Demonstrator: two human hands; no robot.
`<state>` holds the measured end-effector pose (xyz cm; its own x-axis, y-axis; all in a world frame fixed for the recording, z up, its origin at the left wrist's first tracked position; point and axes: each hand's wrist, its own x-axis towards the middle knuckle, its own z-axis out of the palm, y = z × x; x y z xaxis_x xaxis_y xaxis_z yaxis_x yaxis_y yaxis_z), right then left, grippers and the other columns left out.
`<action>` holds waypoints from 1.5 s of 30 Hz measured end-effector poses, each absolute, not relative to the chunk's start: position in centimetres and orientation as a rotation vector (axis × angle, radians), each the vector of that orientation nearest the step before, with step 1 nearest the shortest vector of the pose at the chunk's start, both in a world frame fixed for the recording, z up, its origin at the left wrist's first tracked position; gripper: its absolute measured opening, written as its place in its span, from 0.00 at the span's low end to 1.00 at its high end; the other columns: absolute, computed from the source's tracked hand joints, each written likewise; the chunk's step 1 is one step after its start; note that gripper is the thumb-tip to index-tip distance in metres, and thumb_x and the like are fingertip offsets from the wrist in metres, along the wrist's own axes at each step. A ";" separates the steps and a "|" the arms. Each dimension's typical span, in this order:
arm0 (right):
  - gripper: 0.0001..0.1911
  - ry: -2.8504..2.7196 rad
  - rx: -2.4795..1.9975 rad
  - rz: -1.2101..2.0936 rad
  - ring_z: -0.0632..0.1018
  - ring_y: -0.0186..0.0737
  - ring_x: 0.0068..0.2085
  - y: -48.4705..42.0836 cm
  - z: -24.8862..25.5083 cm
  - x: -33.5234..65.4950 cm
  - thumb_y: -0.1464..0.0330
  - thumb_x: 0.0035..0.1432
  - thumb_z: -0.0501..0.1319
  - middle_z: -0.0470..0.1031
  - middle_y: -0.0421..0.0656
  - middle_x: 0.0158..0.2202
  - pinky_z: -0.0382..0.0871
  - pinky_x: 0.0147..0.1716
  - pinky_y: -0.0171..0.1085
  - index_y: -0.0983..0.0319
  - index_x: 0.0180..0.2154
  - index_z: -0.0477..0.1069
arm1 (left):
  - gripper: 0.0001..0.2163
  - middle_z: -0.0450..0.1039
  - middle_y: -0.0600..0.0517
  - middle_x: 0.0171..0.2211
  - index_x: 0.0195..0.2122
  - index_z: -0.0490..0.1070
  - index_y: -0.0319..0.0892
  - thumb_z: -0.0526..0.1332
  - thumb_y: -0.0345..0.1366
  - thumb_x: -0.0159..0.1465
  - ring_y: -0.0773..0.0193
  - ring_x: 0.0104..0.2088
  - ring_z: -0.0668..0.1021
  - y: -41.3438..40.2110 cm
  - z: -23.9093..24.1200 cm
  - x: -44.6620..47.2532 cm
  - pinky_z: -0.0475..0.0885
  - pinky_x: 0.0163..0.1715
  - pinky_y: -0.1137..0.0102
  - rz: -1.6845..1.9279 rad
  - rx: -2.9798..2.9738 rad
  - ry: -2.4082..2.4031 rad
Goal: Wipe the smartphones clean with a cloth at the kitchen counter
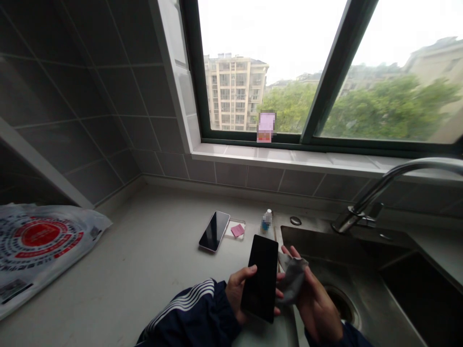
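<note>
A black-screened smartphone [261,282] is held upright in my left hand [237,291], thumb on its left edge and fingertips showing past its right edge. My right hand [318,301] holds a crumpled grey cloth [293,279] beside the phone, over the sink's left edge. Beyond my hands, a second smartphone [214,231] lies on the counter, overlapping or touching a clear case [242,233]. On that case rests a small pink piece [238,231], paper or cloth. A small bottle with a white cap [266,220] stands behind the held phone.
A steel sink [325,236] with a curved chrome faucet [376,188] is at the right. At the left, a white plastic bag with red print [43,241] lies on the pale counter [144,260]. A windowsill [282,156] runs along the back.
</note>
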<state>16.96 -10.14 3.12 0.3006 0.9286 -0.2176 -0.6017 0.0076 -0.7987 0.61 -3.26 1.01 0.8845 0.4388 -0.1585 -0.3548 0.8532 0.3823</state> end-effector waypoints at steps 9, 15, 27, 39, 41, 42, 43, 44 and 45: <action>0.28 -0.356 -0.902 1.300 0.68 0.56 0.58 -10.3 2.6 16.9 0.51 0.59 0.58 0.63 0.41 0.63 0.67 0.50 0.54 0.48 0.59 0.63 | 0.29 0.60 0.37 0.62 0.60 0.61 0.32 0.47 0.46 0.63 0.54 0.44 0.77 -3.4 1.1 0.5 0.71 0.40 0.58 0.407 0.392 0.202; 0.29 -0.385 -0.864 1.371 0.78 0.48 0.39 -10.4 2.6 16.8 0.51 0.59 0.58 0.69 0.43 0.58 0.72 0.37 0.47 0.47 0.61 0.60 | 0.28 0.64 0.36 0.58 0.56 0.65 0.30 0.48 0.47 0.62 0.52 0.44 0.76 -3.3 0.7 0.5 0.71 0.40 0.57 0.386 0.419 0.172; 0.27 -0.388 -0.860 1.353 0.76 0.48 0.47 -10.3 2.5 17.0 0.53 0.63 0.54 0.70 0.43 0.57 0.71 0.42 0.44 0.50 0.62 0.59 | 0.33 0.77 0.37 0.39 0.58 0.63 0.30 0.50 0.52 0.60 0.52 0.32 0.80 -3.1 -0.9 0.3 0.68 0.37 0.60 0.254 0.476 0.227; 0.32 -0.351 -0.960 1.325 0.63 0.57 0.63 -10.2 2.9 16.9 0.50 0.58 0.58 0.61 0.42 0.64 0.52 0.61 0.56 0.51 0.61 0.61 | 0.31 0.77 0.37 0.35 0.53 0.67 0.32 0.54 0.52 0.56 0.51 0.30 0.79 -3.4 -0.3 0.5 0.71 0.32 0.59 0.228 0.569 0.261; 0.30 -0.362 -0.969 1.313 0.62 0.56 0.63 -10.1 2.6 17.1 0.50 0.59 0.57 0.61 0.42 0.64 0.49 0.62 0.55 0.51 0.61 0.62 | 0.29 0.77 0.37 0.33 0.51 0.68 0.33 0.55 0.51 0.56 0.51 0.29 0.79 -3.4 -0.1 0.6 0.71 0.31 0.59 0.244 0.572 0.255; 0.29 -0.367 -0.969 1.306 0.61 0.55 0.64 -10.1 2.5 17.1 0.50 0.60 0.57 0.61 0.41 0.64 0.48 0.63 0.55 0.50 0.60 0.62 | 0.28 0.77 0.37 0.33 0.50 0.69 0.33 0.55 0.50 0.55 0.51 0.29 0.79 -3.5 0.0 0.7 0.71 0.30 0.59 0.254 0.576 0.251; 0.29 -0.371 -0.967 1.298 0.60 0.54 0.64 -10.0 2.3 17.2 0.50 0.60 0.56 0.61 0.41 0.64 0.47 0.63 0.54 0.50 0.60 0.63 | 0.27 0.77 0.37 0.33 0.50 0.69 0.33 0.55 0.49 0.55 0.51 0.29 0.79 -3.6 0.2 0.7 0.72 0.29 0.59 0.260 0.579 0.249; 0.28 -0.374 -0.963 1.290 0.60 0.53 0.65 -10.0 2.2 17.2 0.51 0.61 0.56 0.61 0.41 0.64 0.46 0.64 0.53 0.50 0.60 0.63 | 0.27 0.77 0.37 0.32 0.49 0.69 0.33 0.55 0.49 0.55 0.51 0.29 0.79 -3.6 0.3 0.7 0.72 0.29 0.59 0.262 0.583 0.250; 0.27 -0.376 -0.960 1.284 0.60 0.52 0.65 -9.9 2.1 17.2 0.51 0.61 0.55 0.62 0.41 0.64 0.45 0.64 0.53 0.50 0.60 0.64 | 0.26 0.77 0.37 0.32 0.48 0.70 0.33 0.55 0.49 0.55 0.51 0.29 0.79 -3.6 0.4 0.7 0.72 0.29 0.59 0.261 0.586 0.252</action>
<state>17.23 -9.95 2.09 0.2903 0.9205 -0.2614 -0.6345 -0.0193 -0.7727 0.70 -3.62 0.44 0.9369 0.3114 -0.1589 -0.1697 0.8024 0.5722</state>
